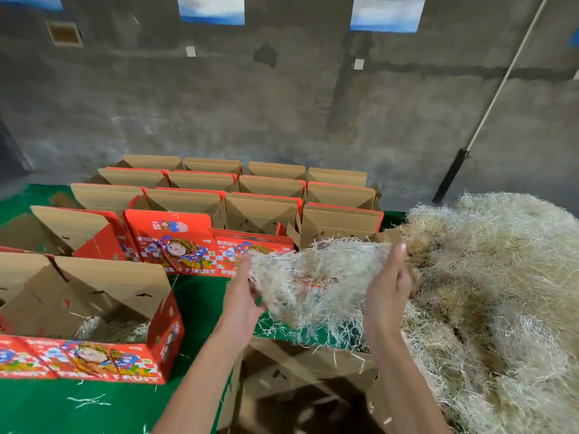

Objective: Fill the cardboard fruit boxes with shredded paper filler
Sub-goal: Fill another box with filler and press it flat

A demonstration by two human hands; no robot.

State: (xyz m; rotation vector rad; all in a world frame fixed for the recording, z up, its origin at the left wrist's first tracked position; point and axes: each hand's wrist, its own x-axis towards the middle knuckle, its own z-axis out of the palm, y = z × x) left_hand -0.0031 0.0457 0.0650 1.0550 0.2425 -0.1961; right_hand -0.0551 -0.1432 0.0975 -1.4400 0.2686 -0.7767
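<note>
I hold a loose clump of pale shredded paper [313,277] between both hands, above an open brown cardboard box [300,374] at the bottom centre. My left hand [246,292] grips the clump's left edge, thumb on top and fingers underneath. My right hand [388,286] presses its palm against the clump's right side with fingers fairly straight and pointing up. A large pile of shredded paper [488,264] fills the right side. At the left, a red printed fruit box [94,361] stands open with some filler at its bottom.
Several open red and brown fruit boxes [260,208] stand in rows on the green surface [200,302] behind my hands. A grey concrete wall rises at the back, and a pole [488,111] leans against it at right. Loose paper strands lie on the green surface.
</note>
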